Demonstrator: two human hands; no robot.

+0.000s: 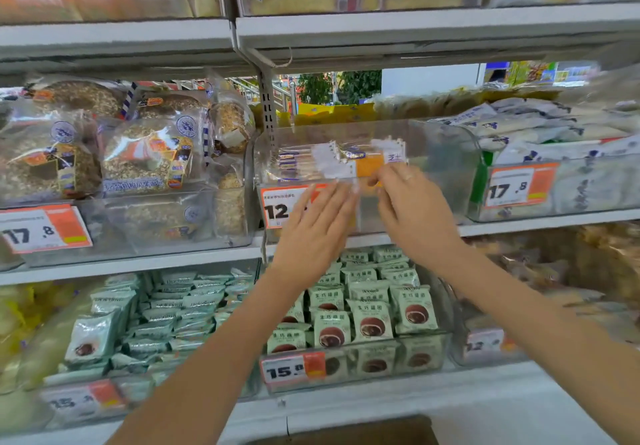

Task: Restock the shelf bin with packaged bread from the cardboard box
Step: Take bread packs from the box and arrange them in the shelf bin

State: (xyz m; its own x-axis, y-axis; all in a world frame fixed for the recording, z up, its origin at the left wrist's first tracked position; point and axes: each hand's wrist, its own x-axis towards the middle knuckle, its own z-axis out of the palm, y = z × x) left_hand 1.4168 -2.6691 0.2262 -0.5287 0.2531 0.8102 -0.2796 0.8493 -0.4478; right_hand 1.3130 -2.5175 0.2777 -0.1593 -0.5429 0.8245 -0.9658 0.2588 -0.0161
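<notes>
A clear plastic shelf bin stands on the middle shelf with a "12" price tag on its front. Several packaged bread packs, clear wrap with orange and white labels, lie across the bin's front left. My right hand pinches the near edge of a pack at the bin's front rim. Just left of it, my left hand is flat with fingers spread, fingertips against the bin front below the packs. A brown strip of the cardboard box shows at the bottom edge.
Round seeded loaves fill the bin on the left, white packs the bin on the right. Green snack packs sit on the shelf below my arms. A metal shelf upright stands just left of the bin.
</notes>
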